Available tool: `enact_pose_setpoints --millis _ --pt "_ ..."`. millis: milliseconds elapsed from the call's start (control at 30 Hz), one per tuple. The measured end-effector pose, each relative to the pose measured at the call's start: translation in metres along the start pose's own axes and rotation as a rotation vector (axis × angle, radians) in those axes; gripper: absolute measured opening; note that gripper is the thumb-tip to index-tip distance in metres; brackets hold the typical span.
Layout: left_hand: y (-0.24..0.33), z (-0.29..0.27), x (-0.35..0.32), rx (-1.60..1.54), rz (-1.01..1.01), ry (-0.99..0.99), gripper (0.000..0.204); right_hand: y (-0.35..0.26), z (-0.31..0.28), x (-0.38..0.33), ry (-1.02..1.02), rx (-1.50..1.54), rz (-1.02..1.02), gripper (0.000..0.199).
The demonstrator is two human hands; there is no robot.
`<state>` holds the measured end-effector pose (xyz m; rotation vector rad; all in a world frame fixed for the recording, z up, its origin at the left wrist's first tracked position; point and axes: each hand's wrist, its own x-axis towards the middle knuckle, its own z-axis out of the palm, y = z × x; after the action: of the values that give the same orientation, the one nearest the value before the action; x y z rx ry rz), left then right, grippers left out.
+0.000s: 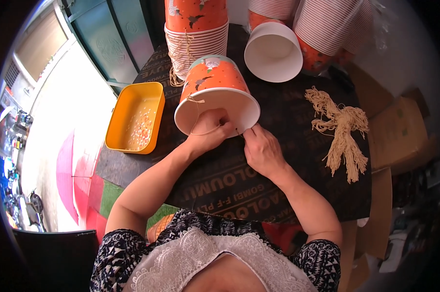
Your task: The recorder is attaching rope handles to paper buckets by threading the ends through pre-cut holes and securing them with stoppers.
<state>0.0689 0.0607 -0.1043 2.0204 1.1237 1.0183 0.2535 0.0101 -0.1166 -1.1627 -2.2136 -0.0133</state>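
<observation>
An orange patterned paper bucket (215, 75) lies tilted on the dark table, its white open mouth facing me. A thin cord (194, 100) is knotted through its rim on the left side and loops down to my left hand. My left hand (211, 130) reaches into the mouth, its fingers closed on the cord near a small hole in the lower rim. Outside that same edge, my right hand (263, 148) pinches with thumb and forefinger at the rim, where a bit of cord shows. The fingertips partly hide what it grips.
A yellow tray (158, 117) with small pale pieces stands at left. Behind rises a stack of buckets (196, 46) with cords hanging. Another white-mouthed bucket (273, 52) and wrapped stacks (327, 27) are at back right. A cord bundle (344, 124) lies right, near cardboard boxes (397, 131).
</observation>
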Motion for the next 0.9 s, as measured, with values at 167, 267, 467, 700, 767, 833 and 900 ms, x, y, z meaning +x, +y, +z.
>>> enact_pose_setpoints --millis 167,267,467,700,767,833,900 --pt "0.011 -0.005 0.000 -0.543 -0.284 -0.289 0.016 0.002 -0.002 0.000 -0.014 0.034 0.005 0.015" --pt "0.011 -0.004 0.001 -0.608 -0.278 -0.321 0.017 0.002 -0.003 0.001 -0.026 0.047 0.004 0.014" --pt "0.011 0.005 0.000 -0.335 -0.188 -0.181 0.022 0.004 -0.001 0.001 -0.038 0.079 0.015 0.013" --pt "0.010 0.007 0.004 -0.172 -0.148 -0.191 0.020 0.008 -0.003 -0.001 -0.041 0.132 0.039 0.010" --pt "0.009 0.002 0.005 -0.109 -0.142 -0.260 0.019 0.009 0.000 -0.001 -0.004 0.199 0.106 0.007" --pt "0.004 0.001 0.005 -0.113 -0.141 -0.287 0.017 0.009 0.000 -0.001 0.008 0.221 0.134 0.006" --pt "-0.004 0.001 0.002 -0.117 -0.145 -0.303 0.015 0.008 0.000 0.000 0.014 0.247 0.150 0.007"
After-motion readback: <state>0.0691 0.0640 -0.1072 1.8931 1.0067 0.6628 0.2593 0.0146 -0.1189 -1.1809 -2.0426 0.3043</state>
